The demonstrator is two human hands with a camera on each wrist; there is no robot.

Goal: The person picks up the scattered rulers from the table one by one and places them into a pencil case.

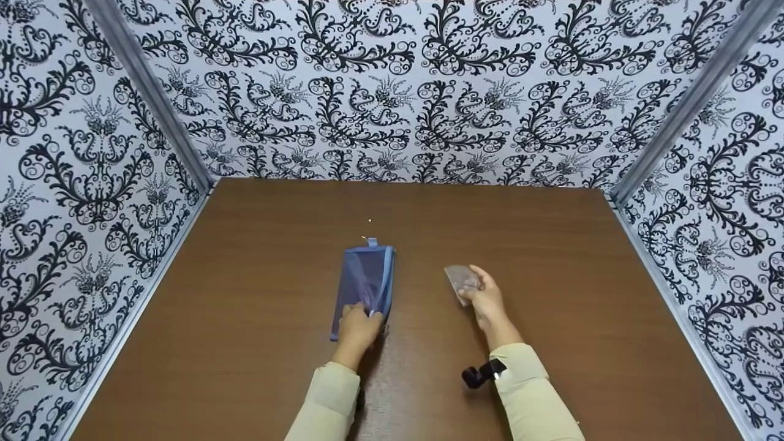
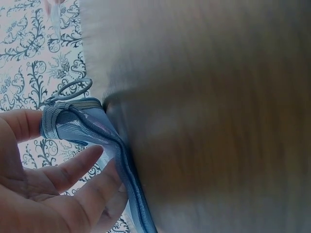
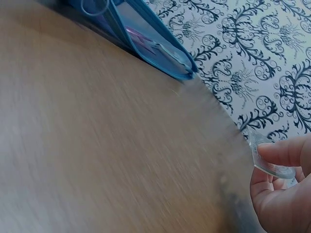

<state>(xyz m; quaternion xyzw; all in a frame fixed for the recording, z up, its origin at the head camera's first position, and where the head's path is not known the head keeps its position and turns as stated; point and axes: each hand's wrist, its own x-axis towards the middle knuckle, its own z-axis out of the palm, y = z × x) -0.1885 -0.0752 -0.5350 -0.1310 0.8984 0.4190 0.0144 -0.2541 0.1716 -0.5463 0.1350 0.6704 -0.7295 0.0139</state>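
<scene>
A blue see-through zip pouch (image 1: 351, 288) lies on the table left of centre, its zipper side parted. My left hand (image 1: 360, 331) grips the near end of the pouch; in the left wrist view a finger and thumb hold the zipper end, where a ring pull (image 2: 75, 89) sticks out. Inside the pouch, the right wrist view shows a slim pink item (image 3: 139, 38) of unclear kind. To the right, above the table, my right hand (image 1: 490, 304) pinches a clear half-round protractor (image 1: 458, 279) between thumb and fingers. Its straight edge faces the pouch, and the two stay apart.
The brown wooden table (image 1: 520, 226) is enclosed at the back and sides by patterned black-and-white walls (image 1: 392, 104). A small black device (image 1: 481, 373) sits at the right wrist. Tiny bright specks show near the pouch's far end.
</scene>
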